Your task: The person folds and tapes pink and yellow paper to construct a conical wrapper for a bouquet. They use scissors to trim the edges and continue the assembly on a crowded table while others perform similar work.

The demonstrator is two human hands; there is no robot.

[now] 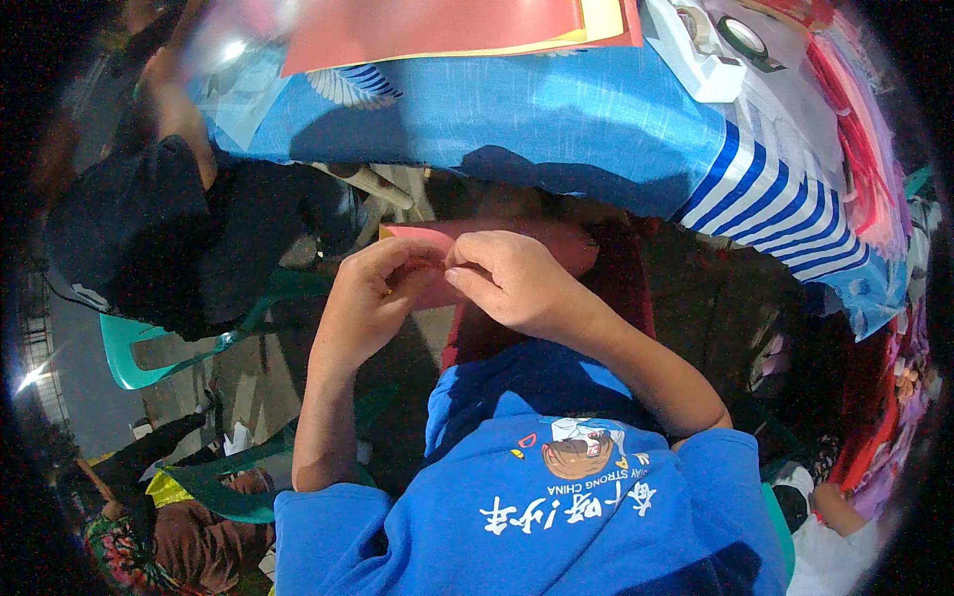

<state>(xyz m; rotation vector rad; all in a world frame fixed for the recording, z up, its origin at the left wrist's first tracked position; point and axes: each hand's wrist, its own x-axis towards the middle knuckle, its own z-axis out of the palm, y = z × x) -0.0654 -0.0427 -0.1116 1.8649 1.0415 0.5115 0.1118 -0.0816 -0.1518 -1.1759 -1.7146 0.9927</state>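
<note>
Between my two hands, above my lap, is a reddish-pink sheet of paper (571, 246) with a narrow yellow edge showing at its left. My left hand (378, 288) is closed on it, thumb and fingers pinched near the middle. Close against it, my right hand (509, 283) also pinches the paper, its fingertips almost meeting the left ones. The fingers cover the exact spot being gripped, so I cannot tell whether the sheet is folded there.
A table with a blue patterned cloth (477, 109) stands ahead, bearing red sheets (447, 25) over yellow ones. At right are a white tape dispenser (696, 55), a tape roll (742, 38) and red strips (845, 109). A person in dark clothes (149, 228) sits left on a green chair (124, 348).
</note>
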